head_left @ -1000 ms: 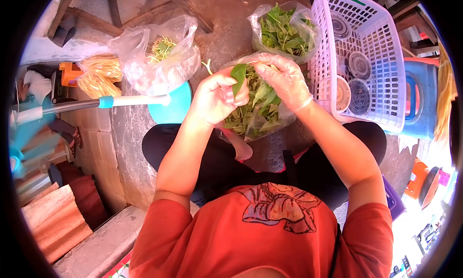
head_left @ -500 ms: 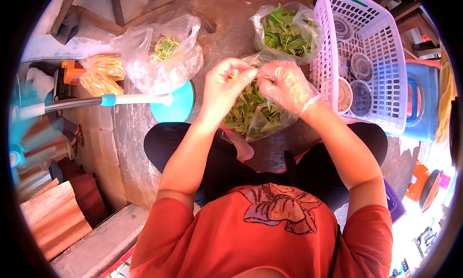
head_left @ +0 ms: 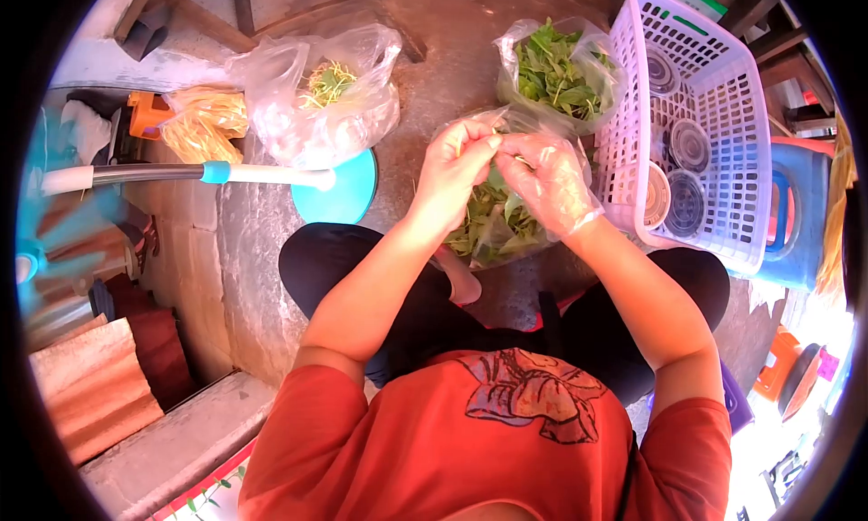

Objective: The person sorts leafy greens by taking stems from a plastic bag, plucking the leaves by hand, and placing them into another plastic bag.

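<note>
Above an open plastic bag of green leaves [head_left: 493, 236], my two hands meet with thumbs and fingertips pinched together. My left hand [head_left: 455, 176] is bare, its fingers closed and curled. A clear plastic glove covers my right hand [head_left: 551, 185], which is closed as well. Whatever sits between the fingertips is too small and hidden to make out. Just beyond my hands stands a second clear bag of leafy green sprigs [head_left: 559, 74]. Off to the left, another clear bag [head_left: 366, 114] holds a small heap of pale thin stems [head_left: 328, 84].
On the right, a white plastic basket [head_left: 758, 196] contains several round lidded tubs, with a blue container [head_left: 800, 191] behind it. A fan with a turquoise round base [head_left: 354, 191] stands left, its pole [head_left: 154, 173] reaching outward. Yellowish plastic bags [head_left: 206, 123] lie nearby.
The head view has shifted slightly, so the surroundings sit further right and lower. My hands have come closer together, fingertips now touching, and the fingers of both remain closed.
</note>
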Available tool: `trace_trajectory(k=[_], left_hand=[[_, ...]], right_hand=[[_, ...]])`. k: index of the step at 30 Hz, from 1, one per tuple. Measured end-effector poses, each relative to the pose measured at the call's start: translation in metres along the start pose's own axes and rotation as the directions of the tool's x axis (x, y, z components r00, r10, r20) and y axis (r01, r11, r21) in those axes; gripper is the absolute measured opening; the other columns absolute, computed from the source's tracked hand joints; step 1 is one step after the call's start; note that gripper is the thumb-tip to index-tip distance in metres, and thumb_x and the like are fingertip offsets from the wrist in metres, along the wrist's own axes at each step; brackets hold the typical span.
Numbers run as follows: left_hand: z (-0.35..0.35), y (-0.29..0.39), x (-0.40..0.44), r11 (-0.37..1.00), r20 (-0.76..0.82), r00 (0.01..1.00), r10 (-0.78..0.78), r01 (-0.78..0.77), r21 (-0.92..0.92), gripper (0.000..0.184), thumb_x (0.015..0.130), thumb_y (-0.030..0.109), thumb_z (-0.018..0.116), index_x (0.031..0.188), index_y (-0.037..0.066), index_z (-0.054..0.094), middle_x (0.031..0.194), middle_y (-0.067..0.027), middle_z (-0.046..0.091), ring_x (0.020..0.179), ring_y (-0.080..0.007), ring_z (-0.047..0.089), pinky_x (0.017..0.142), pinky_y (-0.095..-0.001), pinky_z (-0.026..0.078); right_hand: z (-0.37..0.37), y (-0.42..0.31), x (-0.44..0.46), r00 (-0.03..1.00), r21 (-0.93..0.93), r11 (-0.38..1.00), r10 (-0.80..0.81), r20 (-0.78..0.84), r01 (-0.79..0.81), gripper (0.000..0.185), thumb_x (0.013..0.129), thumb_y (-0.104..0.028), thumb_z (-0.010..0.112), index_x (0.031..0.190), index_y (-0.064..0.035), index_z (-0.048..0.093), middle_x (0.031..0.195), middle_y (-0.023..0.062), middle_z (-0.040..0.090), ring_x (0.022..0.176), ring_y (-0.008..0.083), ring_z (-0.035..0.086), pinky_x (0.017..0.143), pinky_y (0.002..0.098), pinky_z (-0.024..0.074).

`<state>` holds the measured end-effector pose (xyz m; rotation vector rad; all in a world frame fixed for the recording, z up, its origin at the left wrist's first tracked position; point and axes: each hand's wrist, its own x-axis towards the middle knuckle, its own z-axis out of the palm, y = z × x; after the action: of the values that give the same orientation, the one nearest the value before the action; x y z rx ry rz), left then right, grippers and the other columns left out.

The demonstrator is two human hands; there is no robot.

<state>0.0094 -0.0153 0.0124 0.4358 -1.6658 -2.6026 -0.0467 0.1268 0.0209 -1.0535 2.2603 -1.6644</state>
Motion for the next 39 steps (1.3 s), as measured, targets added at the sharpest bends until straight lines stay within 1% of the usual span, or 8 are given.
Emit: trace_trajectory(k=[14, 17, 22, 26, 27, 30, 34, 39], left_hand=[[-0.033, 0.033, 0.029, 0.908, -0.485, 0.793, 0.369, -0.420, 0.004, 0.009, 0.087, 0.011, 0.057, 0.081, 0.008, 0.050, 0.058, 0.0034, 0.039, 0.048, -0.0073, 0.036, 0.044, -0.0223, 0.029], [-0.122, 0.074, 0.076, 0.967, -0.611, 0.777, 0.152, -0.244, -0.069, 0.023, 0.084, 0.018, 0.059, 0.068, 0.011, 0.044, 0.050, 0.0021, 0.037, 0.045, -0.0105, 0.039, 0.043, -0.0265, 0.032], [-0.197, 0.110, 0.119, 0.991, -0.786, 0.604, -0.130, 0.105, -0.084, 0.031, 0.081, 0.021, 0.060, 0.104, 0.004, 0.053, 0.090, -0.0118, 0.059, 0.079, -0.0266, 0.060, 0.065, -0.0407, 0.049], [-0.217, 0.090, 0.128, 0.965, -0.711, 0.662, 0.236, -0.071, 0.254, 0.056, 0.077, 0.014, 0.063, 0.125, 0.001, 0.039, 0.117, -0.0146, 0.051, 0.093, -0.0281, 0.058, 0.083, -0.0404, 0.046], [-0.205, 0.070, 0.125, 0.785, -0.587, 0.581, 0.563, -0.155, 0.599, 0.041, 0.078, 0.016, 0.063, 0.114, 0.000, 0.050, 0.110, -0.0128, 0.056, 0.098, -0.0233, 0.055, 0.084, -0.0339, 0.044], [-0.109, 0.028, 0.070, 0.795, -0.177, 0.887, 0.427, -0.275, 0.540, 0.020, 0.078, 0.009, 0.061, 0.097, 0.002, 0.059, 0.089, -0.0051, 0.063, 0.086, -0.0132, 0.058, 0.074, -0.0262, 0.045], [-0.054, -0.050, 0.023, 0.092, 0.513, 0.851, 0.113, -0.523, 0.847, 0.023, 0.073, -0.002, 0.056, 0.094, 0.005, 0.062, 0.096, -0.0103, 0.062, 0.094, -0.0256, 0.058, 0.083, -0.0347, 0.045], [-0.090, -0.086, 0.034, -0.380, 0.342, 0.906, -0.251, -0.417, 0.826, 0.027, 0.068, -0.004, 0.055, 0.092, 0.004, 0.063, 0.103, -0.0134, 0.057, 0.099, -0.0302, 0.054, 0.091, -0.0359, 0.040]], right_hand=[[0.006, 0.044, 0.000, 0.799, 0.626, 0.616, 0.602, 0.019, -0.479, 0.013, 0.084, -0.018, 0.055, 0.087, -0.0058, 0.058, 0.083, -0.0015, 0.054, 0.080, 0.0077, 0.045, 0.077, 0.0228, 0.0370], [-0.004, 0.035, 0.005, 0.791, 0.716, 0.539, 0.612, 0.028, -0.443, 0.014, 0.083, -0.019, 0.056, 0.088, -0.0060, 0.057, 0.085, -0.0018, 0.053, 0.082, 0.0080, 0.045, 0.079, 0.0221, 0.0359], [-0.011, 0.030, 0.007, 0.813, 0.690, 0.576, 0.581, 0.031, -0.438, 0.012, 0.083, -0.019, 0.057, 0.085, -0.0076, 0.058, 0.086, -0.0015, 0.055, 0.085, 0.0095, 0.047, 0.082, 0.0237, 0.0343], [-0.024, 0.029, 0.014, 0.826, 0.673, 0.624, 0.562, -0.034, -0.397, 0.013, 0.082, -0.021, 0.057, 0.084, -0.0079, 0.059, 0.087, 0.0004, 0.056, 0.088, 0.0118, 0.048, 0.086, 0.0251, 0.0323], [-0.025, 0.034, 0.017, 0.818, 0.682, 0.619, 0.573, -0.054, -0.390, 0.014, 0.082, -0.020, 0.057, 0.085, -0.0071, 0.059, 0.087, 0.0018, 0.056, 0.088, 0.0129, 0.048, 0.085, 0.0258, 0.0338], [-0.037, 0.033, 0.023, 0.796, 0.683, 0.614, 0.600, -0.079, -0.395, 0.016, 0.080, -0.018, 0.054, 0.088, -0.0053, 0.059, 0.088, 0.0015, 0.058, 0.086, 0.0117, 0.050, 0.082, 0.0240, 0.0359], [-0.042, 0.043, 0.022, 0.821, 0.685, 0.634, 0.564, -0.091, -0.359, 0.017, 0.080, -0.017, 0.054, 0.090, -0.0045, 0.060, 0.089, 0.0024, 0.058, 0.087, 0.0124, 0.050, 0.082, 0.0246, 0.0368], [-0.039, 0.042, 0.018, 0.847, 0.682, 0.637, 0.530, -0.050, -0.359, 0.016, 0.082, -0.018, 0.056, 0.091, -0.0051, 0.059, 0.090, 0.0012, 0.056, 0.088, 0.0121, 0.048, 0.083, 0.0260, 0.0365]])
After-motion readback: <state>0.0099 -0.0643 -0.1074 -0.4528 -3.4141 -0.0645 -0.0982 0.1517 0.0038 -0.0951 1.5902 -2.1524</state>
